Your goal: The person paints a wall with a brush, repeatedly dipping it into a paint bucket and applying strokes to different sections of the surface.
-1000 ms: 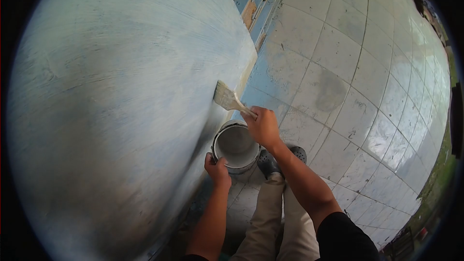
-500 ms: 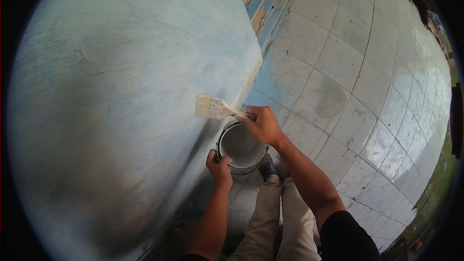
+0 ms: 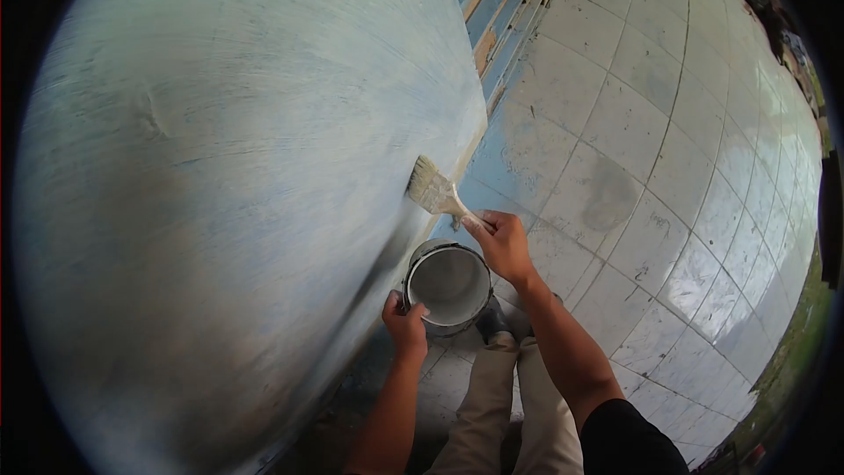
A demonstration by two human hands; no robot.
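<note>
My right hand [image 3: 504, 243] is closed around the handle of a paintbrush [image 3: 440, 194], whose metal band and handle are smeared with paint. The bristles point up and left, their tips bent against the blue-white wall [image 3: 290, 149]. Below the brush, my left hand [image 3: 407, 321] grips the rim of a round paint bucket [image 3: 450, 324], thumb over the inside edge and fingers outside. A pale grey-white coat lines the inside of the bucket. Streaky brush marks run across the wall.
A tiled floor [image 3: 651, 211] with scuffs and paint stains stretches to the right. Wooden strips [image 3: 489, 22] lie along the blue doorway at the top. My dark shoe [image 3: 494, 321] stands just below the bucket. Green ground [image 3: 796, 334] shows past the tiles' right edge.
The brush has moved right and tilted, from lying level to bristles bent on the wall. My right hand has shifted right and down; the bucket and left hand sit slightly lower and further right.
</note>
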